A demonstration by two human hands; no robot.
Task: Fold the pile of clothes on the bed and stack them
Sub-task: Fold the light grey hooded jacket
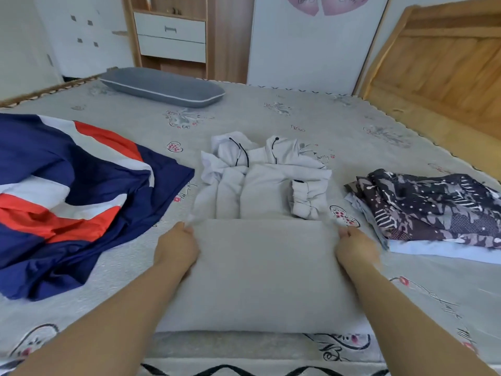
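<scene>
Both hands, left (177, 246) and right (355, 246), pinch the far corners of a soft grey hoodie (260, 267), its lower half folded into a smooth rectangle on the bed (271, 115).

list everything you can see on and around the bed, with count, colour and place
light grey hooded sweatshirt: 1, pale grey with black drawstrings, bed centre, lower half folded up
navy, white and red-orange fabric: 1, crumpled, bed left
dark purple-grey patterned garment: 1, folded, bed right, atop the blue one
light blue folded garment: 1, under the patterned one
grey piped pillow: 1, far side of bed
grey floral bedsheet: 1, covers bed
wooden headboard: 1, tan, right
white drawers in wooden unit: 2, behind bed
left hand: grip on fold's left corner
right hand: grip on fold's right corner
</scene>
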